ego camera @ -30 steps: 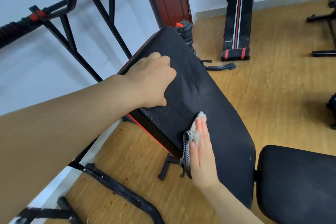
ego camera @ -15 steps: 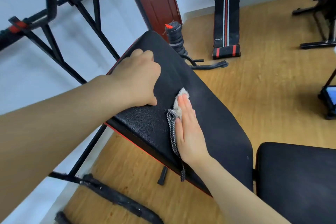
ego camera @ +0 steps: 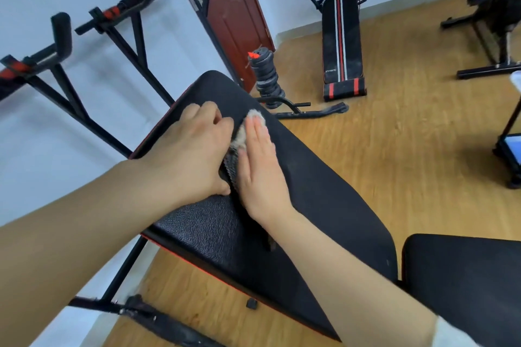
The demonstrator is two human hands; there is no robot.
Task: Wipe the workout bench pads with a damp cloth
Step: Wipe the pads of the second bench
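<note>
Fuzzy grey cloth (ego camera: 242, 134) lies under my flat, straight-fingered right hand (ego camera: 262, 172) on the pebbled black pad (ego camera: 203, 228); my clenched left hand (ego camera: 194, 155) rests at its nine o'clock.

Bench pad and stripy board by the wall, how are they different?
The bench pad is plain black on top; the stripy board has red and white stripes. The bench pad is raised on a frame; the stripy board sits on the floor. The right hand presses a cloth on the bench pad; the stripy board lies bare. Both are mostly black.
</note>
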